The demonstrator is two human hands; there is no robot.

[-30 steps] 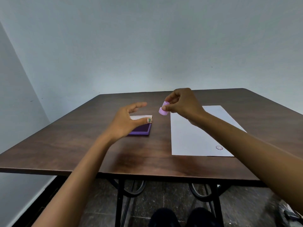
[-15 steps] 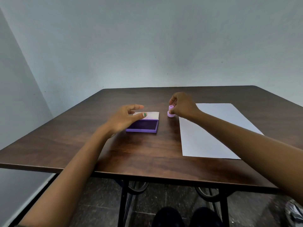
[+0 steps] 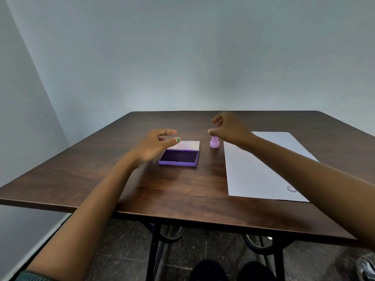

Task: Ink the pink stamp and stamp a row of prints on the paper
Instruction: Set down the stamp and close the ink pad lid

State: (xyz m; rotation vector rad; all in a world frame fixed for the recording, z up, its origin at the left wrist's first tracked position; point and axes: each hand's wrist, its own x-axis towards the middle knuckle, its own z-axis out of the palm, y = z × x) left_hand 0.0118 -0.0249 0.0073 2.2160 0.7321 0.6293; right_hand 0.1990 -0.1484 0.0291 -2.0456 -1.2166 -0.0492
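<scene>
The pink stamp (image 3: 214,143) stands upright on the brown table (image 3: 174,185), between the ink pad and the paper. My right hand (image 3: 230,128) hovers just above it, fingers apart, holding nothing. The purple ink pad (image 3: 179,157) lies open with its lid tilted back. My left hand (image 3: 156,146) floats open over the pad's left end, not touching it as far as I can tell. The white paper (image 3: 255,169) lies to the right, with one round print (image 3: 291,189) near its front right corner, partly beside my right forearm.
The table's front edge runs across the lower view, with black metal legs (image 3: 152,252) beneath. A grey wall stands close behind the table's far edge. My dark shoes (image 3: 229,270) show on the floor below.
My right hand carried the pink stamp down, set it upright on the table beside the ink pad, and let go. My left hand stayed over the pad.
</scene>
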